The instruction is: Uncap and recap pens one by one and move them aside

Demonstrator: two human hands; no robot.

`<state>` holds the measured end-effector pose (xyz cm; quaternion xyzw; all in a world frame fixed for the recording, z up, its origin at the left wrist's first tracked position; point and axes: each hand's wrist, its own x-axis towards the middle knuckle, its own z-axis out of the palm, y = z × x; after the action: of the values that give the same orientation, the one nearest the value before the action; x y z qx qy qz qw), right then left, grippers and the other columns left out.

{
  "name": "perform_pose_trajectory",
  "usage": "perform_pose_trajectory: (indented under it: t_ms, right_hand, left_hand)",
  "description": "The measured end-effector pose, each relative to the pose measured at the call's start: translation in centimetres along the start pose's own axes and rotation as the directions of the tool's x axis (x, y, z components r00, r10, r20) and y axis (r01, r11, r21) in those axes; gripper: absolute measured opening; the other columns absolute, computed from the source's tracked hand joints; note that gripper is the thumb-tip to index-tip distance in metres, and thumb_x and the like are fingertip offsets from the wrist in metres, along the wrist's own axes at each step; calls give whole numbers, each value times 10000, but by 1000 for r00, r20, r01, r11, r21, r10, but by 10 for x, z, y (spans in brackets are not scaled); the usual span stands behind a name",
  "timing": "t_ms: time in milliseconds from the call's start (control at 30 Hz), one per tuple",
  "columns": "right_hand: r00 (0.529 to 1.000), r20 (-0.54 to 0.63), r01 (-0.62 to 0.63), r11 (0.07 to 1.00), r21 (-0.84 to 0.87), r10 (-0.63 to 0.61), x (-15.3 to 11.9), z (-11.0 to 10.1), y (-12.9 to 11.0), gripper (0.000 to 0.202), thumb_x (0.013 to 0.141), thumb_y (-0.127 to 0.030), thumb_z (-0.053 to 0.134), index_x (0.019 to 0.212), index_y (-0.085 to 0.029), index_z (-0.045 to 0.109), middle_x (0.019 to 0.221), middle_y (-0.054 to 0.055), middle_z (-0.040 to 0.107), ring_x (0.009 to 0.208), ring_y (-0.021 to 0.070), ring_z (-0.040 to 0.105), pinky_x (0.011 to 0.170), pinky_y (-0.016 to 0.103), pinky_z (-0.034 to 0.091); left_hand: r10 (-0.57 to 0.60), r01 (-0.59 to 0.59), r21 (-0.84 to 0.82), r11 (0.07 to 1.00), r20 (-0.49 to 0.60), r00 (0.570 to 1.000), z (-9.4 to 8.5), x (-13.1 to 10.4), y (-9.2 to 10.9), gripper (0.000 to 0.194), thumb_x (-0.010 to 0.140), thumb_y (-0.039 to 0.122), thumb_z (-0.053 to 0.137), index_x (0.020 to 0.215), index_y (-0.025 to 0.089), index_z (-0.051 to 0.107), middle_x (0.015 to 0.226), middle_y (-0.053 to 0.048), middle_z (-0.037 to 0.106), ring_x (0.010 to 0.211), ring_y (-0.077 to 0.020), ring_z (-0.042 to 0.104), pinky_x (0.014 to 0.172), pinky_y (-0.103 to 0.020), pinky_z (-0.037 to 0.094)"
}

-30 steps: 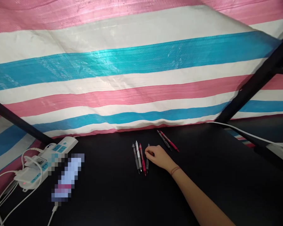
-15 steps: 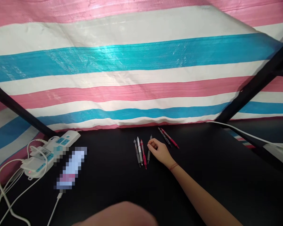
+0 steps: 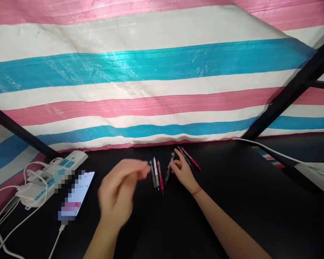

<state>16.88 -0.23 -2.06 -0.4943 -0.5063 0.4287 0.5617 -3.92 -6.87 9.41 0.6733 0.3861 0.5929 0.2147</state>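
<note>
Spanning its barrel lengthwise, the right hand (image 3: 183, 171) holds a clear pen with a gray grip (image 3: 167, 175) against the black surface (image 3: 232, 208), right of the white click pen (image 3: 156, 172). The index fingertip reaches the upper end and the thumb meets the side, a narrow grip; contacts spaced like that look meant to govern the angle and stop any rolling. Left of the white click pen and nearer the wearer, the left hand (image 3: 117, 194) is raised, thumb and fingers drawn together; it's blurred, so I cannot tell whether it holds anything. A gray pen (image 3: 152, 175) lies just left of the white click pen, a red pen (image 3: 160, 178) just right, nearly parallel, probably lined up on purpose. Beyond it to the right, a dark pen (image 3: 185, 157) and a second red pen (image 3: 191, 158) slant together. Well left of it, a phone (image 3: 88, 187) lies near a power strip (image 3: 79, 158), likely for charging.
</note>
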Motion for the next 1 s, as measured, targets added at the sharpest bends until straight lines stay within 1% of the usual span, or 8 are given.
perform_pose_trajectory:
  t_ms: [133,233,367,500,633,767,867,1000]
  right_hand:
    - [990,-64,-106,954,282,129,-2,1,-12,786,690,-368,662,1355,-183,285,728,-13,673,502,128,573,555,296,488]
    - [976,-72,-153,882,446,206,-6,0,-23,702,631,-360,732,1236,-211,408,785,5,692,559,158,644,573,311,515]
    - [962,6,-232,801,551,275,-14,2,-32,398,630,-341,742,950,-205,546,785,21,704,616,176,676,624,326,538]
    - [942,127,-328,765,554,312,-17,6,-37,248,716,-414,639,831,-210,560,847,47,709,652,181,677,649,334,535]
    - [936,104,-342,791,508,337,-15,8,-35,347,757,-546,565,735,-201,547,677,20,652,510,140,590,449,247,427]
    - [943,73,-321,831,454,324,-14,8,-34,476,704,-571,643,528,-196,409,414,-68,396,358,61,337,378,210,247]
    - [931,134,-362,818,448,338,-17,10,-36,537,732,-574,619,476,-207,321,382,-90,284,350,48,236,380,217,174]
    - [887,216,-461,787,410,408,-21,14,-37,543,777,-589,550,469,-212,308,376,-93,257,345,47,206,387,225,151]
  left_hand:
    - [-99,34,210,977,310,946,32,17,-43,231,823,271,552,998,223,695,944,-64,696,884,-209,623,853,-341,481]
    - [-178,95,218,971,400,899,44,8,-63,335,747,339,651,1073,261,673,1018,-70,683,940,-246,606,893,-377,464]
    - [-228,153,226,962,355,907,49,-5,-67,393,758,352,637,1142,263,637,1097,-67,656,921,-233,616,902,-374,464]
    - [-305,274,139,952,329,894,49,-6,-67,240,818,330,567,993,241,704,897,-52,708,754,-193,649,765,-313,516]
    - [-472,487,-36,873,193,860,50,-7,-74,220,752,369,643,861,192,716,725,-44,702,640,-180,642,651,-290,528]
    - [-609,604,-284,744,83,789,54,-9,-79,356,702,475,678,825,141,693,643,-28,656,593,-140,606,625,-266,518]
    - [-647,623,-433,652,112,755,55,-11,-79,421,703,524,668,885,145,692,730,-41,671,673,-145,629,691,-282,527]
    - [-646,636,-582,507,233,727,56,-11,-72,426,681,506,709,952,179,679,1075,-103,674,1013,-234,626,873,-345,492]
